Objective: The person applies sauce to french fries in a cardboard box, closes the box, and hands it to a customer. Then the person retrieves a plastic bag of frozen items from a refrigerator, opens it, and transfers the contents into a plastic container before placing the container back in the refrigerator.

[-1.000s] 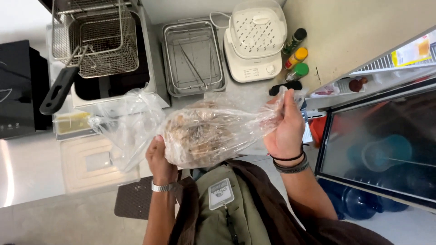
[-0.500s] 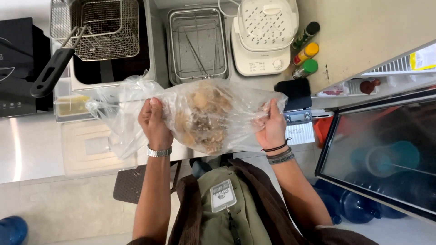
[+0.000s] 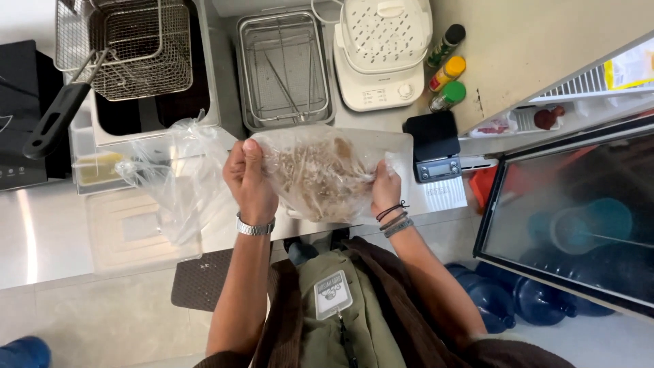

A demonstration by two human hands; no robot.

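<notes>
- A kitchen seen from above: a steel counter (image 3: 41, 238) runs across the middle, pale floor below it, a beige wall (image 3: 545, 41) at upper right; a dark mat (image 3: 201, 279) lies on the floor by the person's feet.
- Far left, a black appliance (image 3: 17, 116) sits on the counter; just beside it a fryer (image 3: 153, 112) holds a wire basket (image 3: 136, 48) whose black handle (image 3: 58, 119) juts out toward the left.
- Below the fryer, a clear lidded tub (image 3: 136, 232) rests on the counter; loose plastic (image 3: 177, 177) trails over it.
- The left hand (image 3: 251, 180) is closed, fingers clamped on the left end of the bag (image 3: 320, 174); a metal watch (image 3: 255, 227) is on that wrist.
- The bag is clear, holds a brownish, stringy mass, and hangs in the air above the counter's front edge, stretched between both hands.
- Behind the bag, a second, empty basket (image 3: 285, 68) sits in a steel well.
- The right hand (image 3: 385, 191) grips the bag's right end, fingers curled shut on the plastic; bands (image 3: 393, 219) circle the wrist.
- A white steamer (image 3: 381, 51) stands behind; a black scale (image 3: 436, 146) is near the right hand.
- Three bottles (image 3: 446, 71) stand against the wall, with black, yellow and green caps.
- Far right, a glass-topped chest (image 3: 579, 218); blue jugs (image 3: 518, 300) on the floor beside it.
</notes>
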